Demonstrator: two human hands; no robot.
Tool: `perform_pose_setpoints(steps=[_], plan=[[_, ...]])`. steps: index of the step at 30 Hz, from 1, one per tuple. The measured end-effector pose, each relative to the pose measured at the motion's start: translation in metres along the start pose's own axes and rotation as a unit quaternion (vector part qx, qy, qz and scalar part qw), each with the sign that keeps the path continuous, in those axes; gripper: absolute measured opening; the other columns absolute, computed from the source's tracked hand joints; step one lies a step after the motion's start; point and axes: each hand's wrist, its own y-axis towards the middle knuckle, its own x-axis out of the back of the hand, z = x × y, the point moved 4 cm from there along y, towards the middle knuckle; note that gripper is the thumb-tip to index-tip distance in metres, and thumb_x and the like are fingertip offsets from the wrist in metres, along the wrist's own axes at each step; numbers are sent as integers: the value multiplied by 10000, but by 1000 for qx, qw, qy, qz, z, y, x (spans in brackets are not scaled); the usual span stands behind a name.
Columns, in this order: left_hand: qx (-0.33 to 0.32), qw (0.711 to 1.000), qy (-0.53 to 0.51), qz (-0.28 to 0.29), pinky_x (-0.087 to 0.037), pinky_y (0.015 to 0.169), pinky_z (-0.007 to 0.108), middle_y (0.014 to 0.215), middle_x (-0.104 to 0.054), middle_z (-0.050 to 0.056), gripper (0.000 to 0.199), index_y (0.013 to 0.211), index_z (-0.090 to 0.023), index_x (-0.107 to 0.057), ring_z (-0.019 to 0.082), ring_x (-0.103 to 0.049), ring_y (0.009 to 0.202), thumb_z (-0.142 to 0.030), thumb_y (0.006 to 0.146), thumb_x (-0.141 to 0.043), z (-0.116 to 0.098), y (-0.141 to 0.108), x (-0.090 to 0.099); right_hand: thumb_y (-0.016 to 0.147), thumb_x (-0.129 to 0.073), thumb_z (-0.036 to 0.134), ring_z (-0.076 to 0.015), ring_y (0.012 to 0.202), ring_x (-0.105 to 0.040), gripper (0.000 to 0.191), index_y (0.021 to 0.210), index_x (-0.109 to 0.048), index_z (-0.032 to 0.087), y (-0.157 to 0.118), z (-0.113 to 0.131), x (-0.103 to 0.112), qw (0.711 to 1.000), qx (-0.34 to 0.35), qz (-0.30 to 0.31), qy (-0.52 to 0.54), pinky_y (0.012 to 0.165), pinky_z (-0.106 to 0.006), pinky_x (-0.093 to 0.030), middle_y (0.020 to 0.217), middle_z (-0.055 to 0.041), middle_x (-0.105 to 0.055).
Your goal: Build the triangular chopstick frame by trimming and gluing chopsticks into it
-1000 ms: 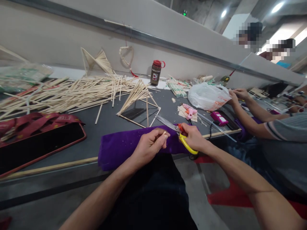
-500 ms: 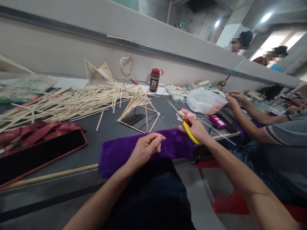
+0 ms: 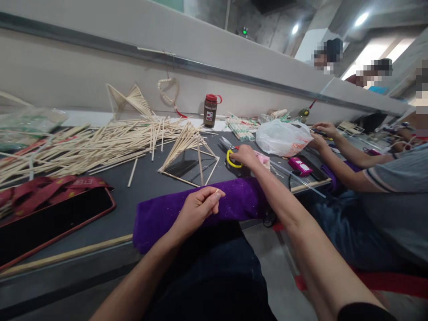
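My right hand (image 3: pixel 246 156) is over the table to the right of the stick frame, its fingers closed on the yellow handle of a pair of scissors (image 3: pixel 234 159). The blades point up and left, low over the dark tabletop or on it. Above the purple cloth (image 3: pixel 163 211), my left hand (image 3: pixel 202 205) is closed in a pinch. A tiny pale bit shows at its fingertips, too small to name. Just beyond stands a frame of thin wooden sticks (image 3: pixel 201 162), with a fan of sticks on its left side.
Loose wooden sticks (image 3: pixel 100 145) lie heaped at the left, behind a phone (image 3: pixel 60 227) and a red lanyard (image 3: pixel 56 189). A bottle (image 3: pixel 210 111) stands by the partition. To the right are a plastic bag (image 3: pixel 282 137), a magenta box (image 3: pixel 300 166) and a co-worker's hands (image 3: pixel 323 136).
My right hand has moved left and forward with the scissors, from beside the purple cloth to the tabletop near the stick frame. My left hand keeps its pinch; the view has shifted slightly.
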Motion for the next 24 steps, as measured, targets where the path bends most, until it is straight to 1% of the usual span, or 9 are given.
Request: perform_pose_setpoints(steps=[3,6,13,18,24], plan=[[4,1000,-14,-2,-228,416,187,555,-514,-38,295,933,-143,-647,59,-336,439,-404,865,-526,2,-1,1,792,-554,472,-279,962,-657,472,1022,-702,86,4,7,-8,1000,-5,9,-3,697,-272,-456,1048,-212,-692],[5,1000,-22,-6,-229,415,184,561,-517,-41,291,937,-147,-645,57,-341,438,-403,860,-531,2,-2,1,801,-545,497,-284,986,-652,483,1014,-705,94,4,7,-11,1000,0,18,-7,726,-278,-464,1056,-211,-690],[-10,1000,16,1,-275,442,191,569,-533,-37,292,941,-150,-653,65,-365,451,-397,874,-511,2,-2,0,822,-543,481,-300,1033,-635,467,1020,-679,81,8,5,-18,1000,-2,10,-9,787,-304,-464,1078,-224,-670],[-6,999,35,2,-267,432,190,572,-534,-33,284,947,-149,-653,66,-360,452,-385,878,-511,2,-1,0,823,-544,424,-311,1072,-611,500,1164,-570,58,27,11,-19,1000,-9,-14,2,802,-322,-471,1154,-227,-632],[-10,1000,27,7,-272,430,186,564,-536,-29,287,949,-152,-657,66,-368,455,-384,878,-503,3,-3,1,724,-646,353,-283,1026,-620,545,1193,-502,117,49,13,-14,1000,13,-4,-2,785,-323,-480,1141,-173,-639]])
